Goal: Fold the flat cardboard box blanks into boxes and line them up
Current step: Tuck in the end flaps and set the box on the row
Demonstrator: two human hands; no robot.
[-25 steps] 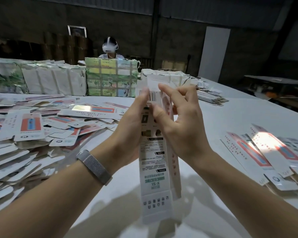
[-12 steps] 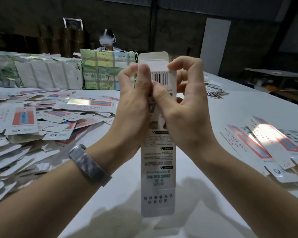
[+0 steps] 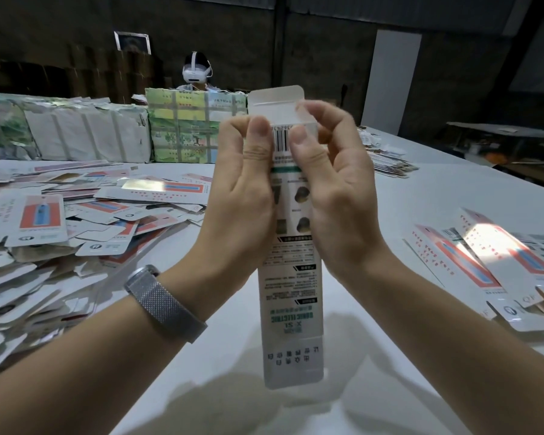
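A tall white printed box (image 3: 291, 309) stands upright in the air over the white table (image 3: 374, 215), its top tuck flap sticking up open. My left hand (image 3: 242, 196) grips the box's upper left side, thumb on the barcode face. My right hand (image 3: 333, 196) grips the upper right side, thumb beside the left thumb, fingers curled behind the top edge. A big heap of flat box blanks (image 3: 44, 227) covers the table at the left. A few more box pieces (image 3: 496, 262) lie at the right.
Wrapped bundles (image 3: 85, 133) and a green printed bundle (image 3: 182, 127) line the table's far side. A person wearing a headset (image 3: 196, 72) sits behind them. A small stack of blanks (image 3: 390, 166) lies at the far right.
The box was lifted higher and squared up to face me. Both thumbs slid onto the barcode area, and the top flap now stands straight up.
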